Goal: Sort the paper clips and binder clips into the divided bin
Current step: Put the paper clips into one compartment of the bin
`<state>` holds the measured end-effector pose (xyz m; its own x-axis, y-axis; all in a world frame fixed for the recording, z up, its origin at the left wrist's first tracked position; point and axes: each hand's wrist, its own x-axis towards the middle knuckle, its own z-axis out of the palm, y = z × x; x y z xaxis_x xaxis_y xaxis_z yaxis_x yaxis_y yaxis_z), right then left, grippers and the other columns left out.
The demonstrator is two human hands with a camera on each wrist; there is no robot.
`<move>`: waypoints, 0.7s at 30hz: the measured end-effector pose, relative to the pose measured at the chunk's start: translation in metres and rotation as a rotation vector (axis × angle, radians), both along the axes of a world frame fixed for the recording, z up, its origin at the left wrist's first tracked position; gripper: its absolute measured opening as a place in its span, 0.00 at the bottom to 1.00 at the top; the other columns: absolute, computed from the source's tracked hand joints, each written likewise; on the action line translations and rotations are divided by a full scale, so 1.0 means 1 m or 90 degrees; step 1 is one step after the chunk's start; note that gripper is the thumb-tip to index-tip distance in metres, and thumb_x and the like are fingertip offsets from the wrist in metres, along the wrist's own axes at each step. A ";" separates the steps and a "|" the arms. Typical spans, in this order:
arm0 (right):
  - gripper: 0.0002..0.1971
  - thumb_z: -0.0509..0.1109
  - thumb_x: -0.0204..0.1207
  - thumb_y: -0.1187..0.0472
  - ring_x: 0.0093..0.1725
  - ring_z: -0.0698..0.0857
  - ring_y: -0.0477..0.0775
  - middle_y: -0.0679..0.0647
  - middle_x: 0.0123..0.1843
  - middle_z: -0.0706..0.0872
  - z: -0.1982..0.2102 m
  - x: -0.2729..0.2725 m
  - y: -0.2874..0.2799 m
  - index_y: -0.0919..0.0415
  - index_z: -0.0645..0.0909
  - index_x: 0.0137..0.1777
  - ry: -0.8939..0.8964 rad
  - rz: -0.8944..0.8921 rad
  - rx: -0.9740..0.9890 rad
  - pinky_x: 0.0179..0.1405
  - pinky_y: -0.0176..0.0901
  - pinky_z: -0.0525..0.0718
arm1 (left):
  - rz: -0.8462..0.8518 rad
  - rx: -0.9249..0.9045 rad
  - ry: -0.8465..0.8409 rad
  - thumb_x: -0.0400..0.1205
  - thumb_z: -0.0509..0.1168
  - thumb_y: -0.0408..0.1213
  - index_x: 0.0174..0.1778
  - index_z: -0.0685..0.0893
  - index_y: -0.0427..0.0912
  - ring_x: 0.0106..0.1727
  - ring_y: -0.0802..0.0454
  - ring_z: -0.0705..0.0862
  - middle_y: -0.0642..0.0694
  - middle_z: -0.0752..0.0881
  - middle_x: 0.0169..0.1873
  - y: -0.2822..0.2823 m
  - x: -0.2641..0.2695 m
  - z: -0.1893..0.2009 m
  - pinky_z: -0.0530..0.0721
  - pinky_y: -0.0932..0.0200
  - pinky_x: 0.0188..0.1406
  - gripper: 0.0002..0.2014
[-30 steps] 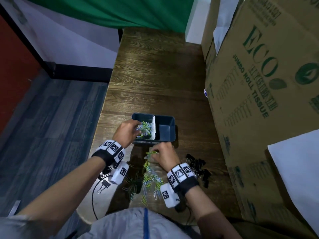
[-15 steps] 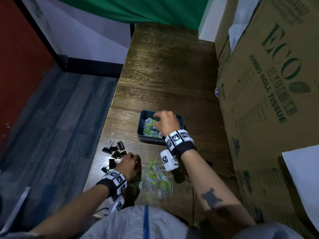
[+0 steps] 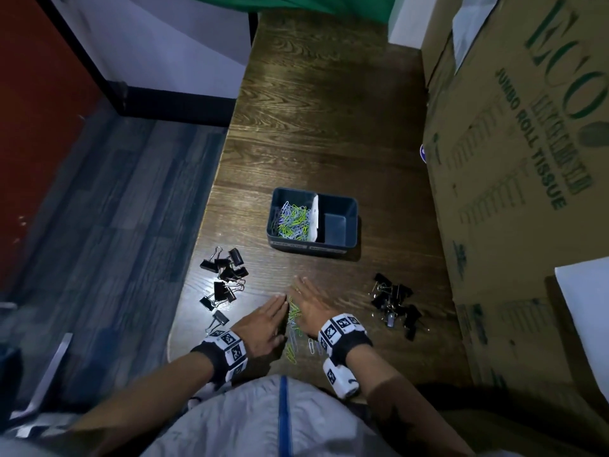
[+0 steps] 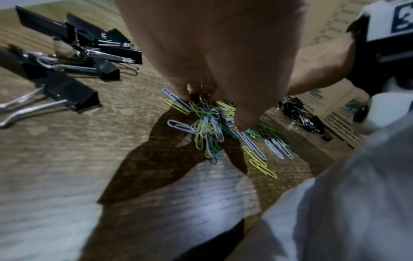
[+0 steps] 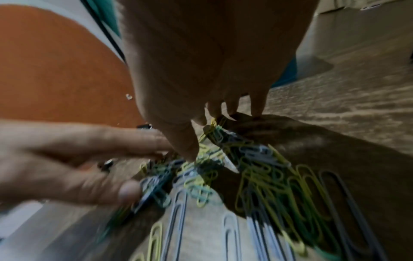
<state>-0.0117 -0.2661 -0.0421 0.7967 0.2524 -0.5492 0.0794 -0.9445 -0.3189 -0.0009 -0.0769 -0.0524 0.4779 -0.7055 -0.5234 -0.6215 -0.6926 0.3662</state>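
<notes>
we press our flat left hand and right hand, each grip open, around loose paper clips on the counter; squeezed carelessly, strays may skid toward binder clips, missing the divided bin.

My right hand has come back from the dark blue divided plastic bin and now lies flat on the table. My left hand has opened flat too. Both now flank the loose heap of coloured wire paper clips, fingers straight, palms facing inward.
</notes>
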 end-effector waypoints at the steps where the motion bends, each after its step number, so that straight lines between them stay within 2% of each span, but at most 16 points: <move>1: 0.40 0.67 0.80 0.60 0.89 0.44 0.57 0.55 0.90 0.43 -0.002 -0.007 0.003 0.56 0.49 0.88 -0.008 0.017 0.002 0.86 0.58 0.51 | -0.003 -0.019 -0.003 0.86 0.54 0.50 0.83 0.40 0.37 0.84 0.44 0.38 0.38 0.36 0.82 0.002 -0.002 0.001 0.43 0.51 0.83 0.38; 3: 0.38 0.65 0.81 0.63 0.89 0.46 0.57 0.55 0.90 0.45 -0.003 -0.020 0.005 0.57 0.51 0.88 -0.020 0.037 0.028 0.86 0.58 0.52 | 0.002 -0.060 -0.022 0.86 0.56 0.45 0.84 0.46 0.37 0.85 0.45 0.45 0.38 0.43 0.84 0.009 -0.004 0.003 0.45 0.57 0.82 0.35; 5: 0.37 0.65 0.82 0.62 0.88 0.50 0.57 0.55 0.90 0.52 -0.009 -0.031 0.000 0.55 0.52 0.88 -0.022 0.042 0.061 0.86 0.60 0.55 | 0.032 -0.104 -0.047 0.85 0.59 0.40 0.84 0.51 0.37 0.84 0.45 0.54 0.39 0.50 0.84 0.018 -0.007 0.005 0.56 0.58 0.81 0.34; 9: 0.43 0.74 0.78 0.50 0.87 0.55 0.58 0.54 0.87 0.60 -0.008 -0.051 -0.016 0.44 0.53 0.87 -0.048 -0.053 0.121 0.83 0.67 0.57 | 0.106 -0.153 -0.102 0.84 0.60 0.47 0.81 0.61 0.39 0.74 0.42 0.72 0.38 0.68 0.77 0.036 -0.014 0.013 0.73 0.52 0.73 0.31; 10: 0.44 0.77 0.75 0.50 0.85 0.59 0.60 0.54 0.86 0.63 -0.006 -0.056 -0.022 0.43 0.55 0.86 -0.071 -0.090 0.110 0.82 0.67 0.61 | 0.122 -0.143 -0.111 0.83 0.61 0.49 0.80 0.62 0.40 0.69 0.42 0.75 0.38 0.71 0.74 0.040 -0.016 0.014 0.76 0.52 0.69 0.32; 12: 0.48 0.82 0.69 0.51 0.79 0.66 0.60 0.54 0.82 0.65 -0.003 -0.068 -0.035 0.39 0.57 0.84 -0.080 -0.177 0.079 0.77 0.65 0.70 | 0.162 -0.096 -0.101 0.80 0.65 0.54 0.81 0.60 0.41 0.63 0.44 0.76 0.40 0.71 0.69 0.045 -0.019 0.017 0.78 0.52 0.63 0.37; 14: 0.53 0.86 0.63 0.51 0.76 0.69 0.61 0.54 0.78 0.62 -0.006 -0.080 -0.045 0.34 0.55 0.82 -0.026 -0.257 0.085 0.72 0.64 0.76 | 0.209 -0.045 -0.067 0.74 0.70 0.60 0.82 0.54 0.41 0.64 0.43 0.74 0.40 0.68 0.69 0.046 -0.020 0.015 0.79 0.51 0.61 0.49; 17: 0.56 0.87 0.61 0.56 0.75 0.73 0.62 0.56 0.76 0.62 -0.007 -0.090 -0.046 0.38 0.54 0.82 0.011 -0.278 0.059 0.68 0.59 0.79 | 0.245 0.014 -0.026 0.65 0.75 0.63 0.83 0.46 0.40 0.65 0.43 0.71 0.40 0.63 0.68 0.039 -0.016 0.009 0.79 0.50 0.60 0.60; 19: 0.55 0.86 0.64 0.59 0.78 0.70 0.63 0.58 0.80 0.63 -0.007 -0.088 -0.038 0.43 0.55 0.85 0.016 -0.285 0.065 0.71 0.59 0.76 | 0.252 0.021 -0.014 0.66 0.78 0.58 0.83 0.46 0.40 0.63 0.45 0.71 0.40 0.63 0.67 0.028 -0.013 0.007 0.79 0.51 0.60 0.60; 21: 0.51 0.85 0.66 0.60 0.78 0.72 0.63 0.59 0.82 0.66 -0.012 -0.082 -0.026 0.48 0.58 0.86 -0.008 -0.300 0.066 0.73 0.58 0.77 | 0.261 -0.009 -0.005 0.68 0.79 0.48 0.80 0.54 0.40 0.58 0.47 0.73 0.41 0.67 0.65 0.017 -0.012 0.006 0.80 0.54 0.56 0.52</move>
